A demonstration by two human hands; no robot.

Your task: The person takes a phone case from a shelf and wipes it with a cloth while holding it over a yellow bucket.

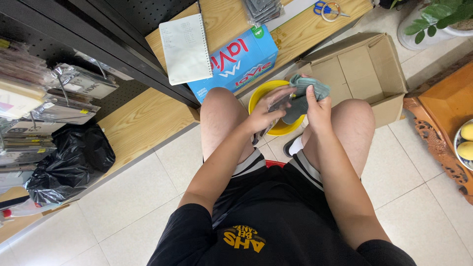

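A pale tiled floor (148, 197) fills most of the view, with a low wooden shelf (143, 118) running along its far edge. An open cardboard box (364, 74) stands on the floor beside the person's right knee. On the shelf lie a blue carton (246, 61) and, overlapping its corner, a spiral notepad (186, 48). A crumpled black plastic bag (74, 162) sits at the shelf's left end. Between the knees sits a yellow bowl (261, 96), its rim partly hidden by the hands.

Directly above the bowl, the grey-green cloth (303, 96) is held between both hands; its long axis runs roughly from upper right, where it bunches, down toward the bowl, where a darker end hangs. The right hand (318, 111) is closed around the bunched upper part. The left hand (266, 111) pinches a clear plastic sleeve (277, 106) against the cloth's lower part, fingers curled.
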